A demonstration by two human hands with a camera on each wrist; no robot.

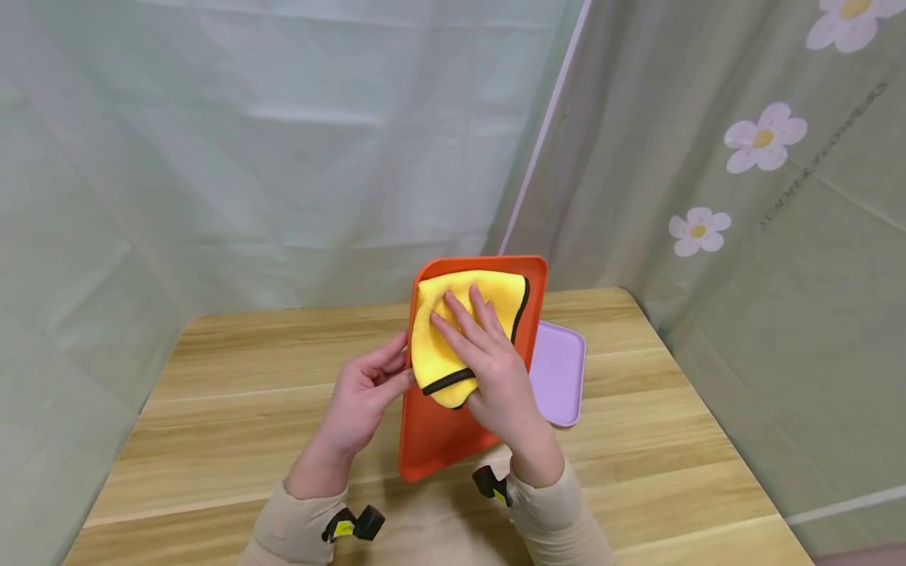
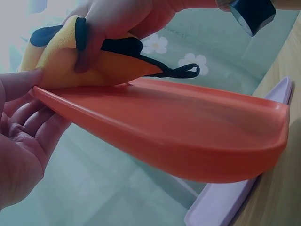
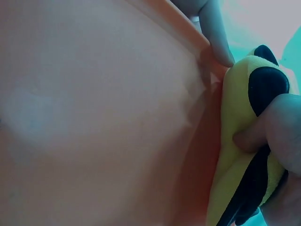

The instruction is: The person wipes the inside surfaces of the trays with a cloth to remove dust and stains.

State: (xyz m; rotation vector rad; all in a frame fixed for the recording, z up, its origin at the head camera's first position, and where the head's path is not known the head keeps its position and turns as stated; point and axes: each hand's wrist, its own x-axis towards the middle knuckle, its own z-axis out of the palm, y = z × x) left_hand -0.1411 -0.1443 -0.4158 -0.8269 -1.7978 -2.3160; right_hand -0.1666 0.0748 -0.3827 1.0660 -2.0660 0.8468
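Observation:
An orange tray with a raised rim is held up at a tilt over the table. My left hand grips its left edge, thumb on the rim and fingers behind, as the left wrist view also shows. A folded yellow cloth with black edging lies against the tray's inner face, towards its upper end. My right hand presses on the cloth with spread, straight fingers; its thumb pushes into the cloth's side. From the cloth a black loop sticks out in the left wrist view.
Behind the orange tray, to its right, a smaller lilac tray lies on the wooden table. Pale curtains hang behind the table and along its sides, the right one with flowers. Both wrists carry small black cameras.

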